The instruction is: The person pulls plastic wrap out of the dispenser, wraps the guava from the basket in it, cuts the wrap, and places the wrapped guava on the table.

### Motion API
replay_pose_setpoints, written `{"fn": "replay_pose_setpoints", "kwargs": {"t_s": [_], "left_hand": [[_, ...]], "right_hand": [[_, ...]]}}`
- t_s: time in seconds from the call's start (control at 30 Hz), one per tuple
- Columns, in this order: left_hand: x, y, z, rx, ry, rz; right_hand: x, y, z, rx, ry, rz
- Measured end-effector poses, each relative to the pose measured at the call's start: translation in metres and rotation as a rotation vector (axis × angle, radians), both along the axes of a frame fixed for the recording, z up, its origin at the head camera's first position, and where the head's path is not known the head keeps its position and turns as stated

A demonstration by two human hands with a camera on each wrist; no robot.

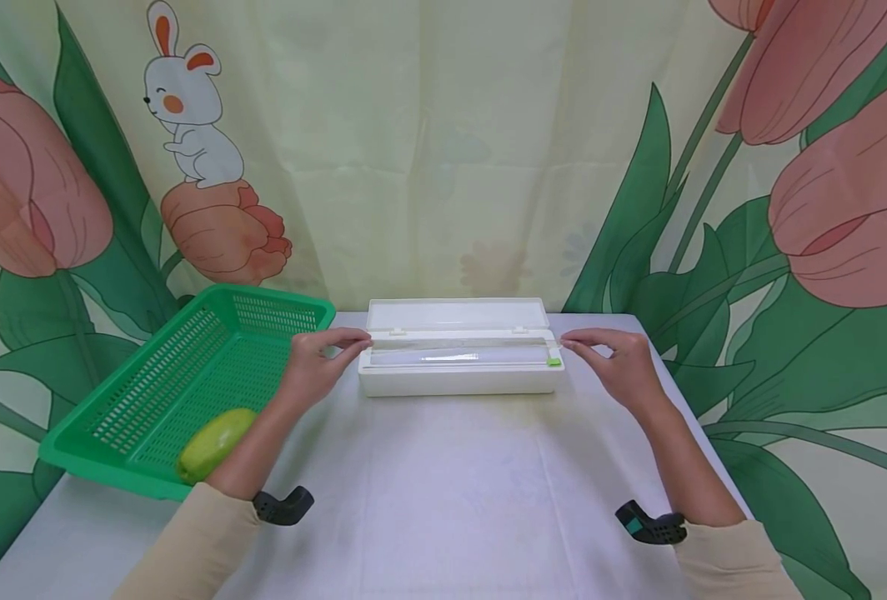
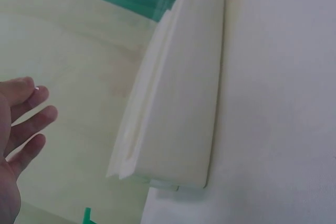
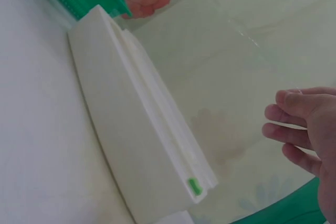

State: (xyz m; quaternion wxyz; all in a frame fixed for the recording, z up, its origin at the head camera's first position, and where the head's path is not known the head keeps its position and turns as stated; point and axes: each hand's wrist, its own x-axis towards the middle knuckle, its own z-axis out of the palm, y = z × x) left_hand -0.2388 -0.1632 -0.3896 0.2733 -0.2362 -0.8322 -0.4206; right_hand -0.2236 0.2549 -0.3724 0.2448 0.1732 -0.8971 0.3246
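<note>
A white plastic-wrap dispenser box (image 1: pixel 458 384) stands on the table with its lid (image 1: pixel 457 313) raised at the back. The roll of clear wrap (image 1: pixel 443 357) shows inside, and a small green slide cutter (image 1: pixel 554 362) is at its right end. My left hand (image 1: pixel 316 365) pinches one corner of the clear film (image 1: pixel 462 342) between thumb and forefinger at the box's left end. At the right end, my right hand (image 1: pixel 620 367) pinches the other corner. Both wrist views show thumb and forefinger together, the other fingers (image 3: pixel 287 135) spread loosely.
On the left sits a green perforated basket (image 1: pixel 121 392), holding a yellow-green oval fruit (image 1: pixel 214 444) partly behind my left forearm. A white cloth covers the table (image 1: pixel 451 500). Behind it hangs a curtain (image 1: pixel 413 167) printed with tulips and a rabbit.
</note>
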Motion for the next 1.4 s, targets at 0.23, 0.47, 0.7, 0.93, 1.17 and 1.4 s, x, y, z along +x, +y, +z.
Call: {"fn": "replay_pose_setpoints", "kwargs": {"t_s": [0.23,0.47,0.7,0.93,1.17,1.4], "left_hand": [[0.002,-0.002,0.004,0.005,0.042,-0.021],[0.005,-0.002,0.008,0.026,0.056,-0.036],[0.007,-0.002,0.010,0.055,0.092,-0.054],[0.010,-0.003,0.014,0.062,0.132,-0.060],[0.013,-0.004,0.019,0.074,0.134,-0.073],[0.014,-0.006,0.023,0.067,0.143,-0.099]], "right_hand": [[0.003,0.000,0.004,-0.001,0.030,0.003],[0.006,0.001,0.008,-0.001,0.046,0.006],[0.011,0.001,0.012,0.012,0.062,0.006],[0.014,0.001,0.014,-0.010,0.102,0.027],[0.018,-0.001,0.019,-0.013,0.136,0.045],[0.023,0.000,0.024,-0.013,0.150,0.048]]}}
